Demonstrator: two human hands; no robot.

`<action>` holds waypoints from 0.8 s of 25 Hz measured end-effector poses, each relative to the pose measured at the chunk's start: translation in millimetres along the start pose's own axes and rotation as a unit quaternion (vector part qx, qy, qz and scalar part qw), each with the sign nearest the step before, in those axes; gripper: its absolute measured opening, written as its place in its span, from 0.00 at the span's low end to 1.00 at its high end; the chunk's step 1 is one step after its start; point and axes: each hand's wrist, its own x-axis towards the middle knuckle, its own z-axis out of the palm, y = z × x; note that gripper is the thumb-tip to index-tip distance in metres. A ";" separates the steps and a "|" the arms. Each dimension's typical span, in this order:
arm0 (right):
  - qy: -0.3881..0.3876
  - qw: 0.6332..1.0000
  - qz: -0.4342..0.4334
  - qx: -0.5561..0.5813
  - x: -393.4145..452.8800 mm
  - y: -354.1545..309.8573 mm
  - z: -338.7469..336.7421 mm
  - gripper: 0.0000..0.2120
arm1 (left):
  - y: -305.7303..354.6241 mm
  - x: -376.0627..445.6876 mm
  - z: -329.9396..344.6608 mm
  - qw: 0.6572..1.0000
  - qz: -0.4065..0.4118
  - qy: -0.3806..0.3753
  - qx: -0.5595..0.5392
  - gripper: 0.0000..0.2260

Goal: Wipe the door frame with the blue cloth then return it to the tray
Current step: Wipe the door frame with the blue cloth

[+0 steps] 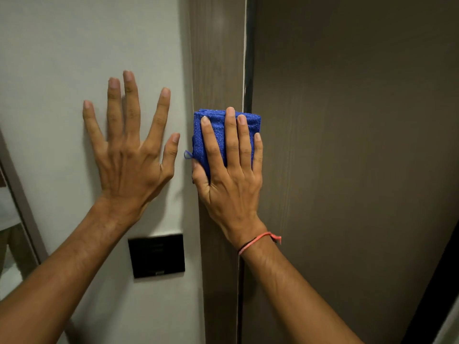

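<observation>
Blue cloth [211, 135] lies folded under the right hand [229, 175], pressed flat against the door frame [218, 58]; left hand [129, 155] rests spread on the wall [74, 45].

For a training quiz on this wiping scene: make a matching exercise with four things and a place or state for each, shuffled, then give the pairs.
Things:
1. left hand
2. blue cloth
3. black wall plate
4. cord bracelet

Places or states:
A. on the right wrist
B. pressed on the door frame under the right hand
C. spread flat on the pale wall
D. on the wall, below the left hand

Pairs: 1-C, 2-B, 3-D, 4-A
</observation>
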 end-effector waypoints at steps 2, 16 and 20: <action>0.018 1.000 0.003 -0.006 49.8 -0.9 -3.8 0.28 | -9.7 38.4 -4.4 1.000 0.006 0.016 0.004 0.28; -0.059 0.994 0.019 0.095 249.3 -5.7 -59.0 0.27 | -24.0 177.1 -39.1 0.999 -0.001 0.034 -0.040 0.27; -0.124 0.959 0.051 0.250 272.8 7.8 -92.6 0.23 | 3.6 201.4 -68.0 0.978 -0.042 0.026 -0.202 0.28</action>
